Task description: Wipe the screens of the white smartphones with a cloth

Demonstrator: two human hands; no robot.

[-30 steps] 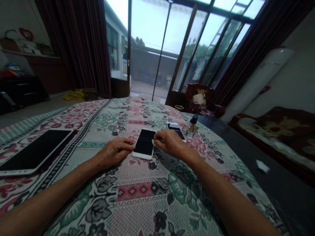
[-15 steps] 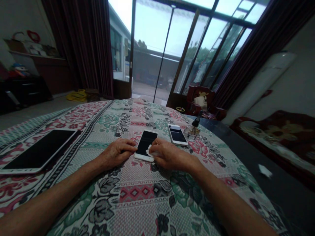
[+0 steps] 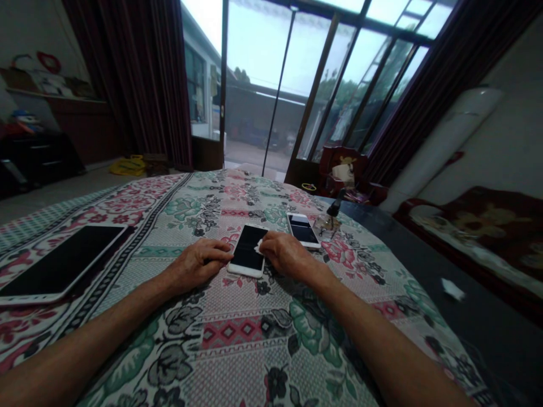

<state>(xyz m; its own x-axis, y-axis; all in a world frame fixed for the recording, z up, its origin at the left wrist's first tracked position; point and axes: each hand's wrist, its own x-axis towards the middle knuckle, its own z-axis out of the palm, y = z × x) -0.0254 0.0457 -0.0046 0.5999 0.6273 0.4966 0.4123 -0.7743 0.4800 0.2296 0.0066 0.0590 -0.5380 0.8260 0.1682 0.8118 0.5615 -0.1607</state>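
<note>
Head view: rests left hand (image 3: 203,261) against smartphone (image 3: 246,252), likely wiping with tissue (image 3: 258,247) pinched in right hand (image 3: 283,253); next needs light strokes.

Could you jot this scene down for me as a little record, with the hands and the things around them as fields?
Left hand: left hand, fingertips at the near phone's left edge
Right hand: right hand, pinching a small white wad at the screen's right side
Between the hands: near phone, white-framed, screen dark
Beyond the right hand: second phone, lying flat
Beside the second phone: clear container with a black top
Far left: large tablet
Surface: flowered tablecloth
</note>
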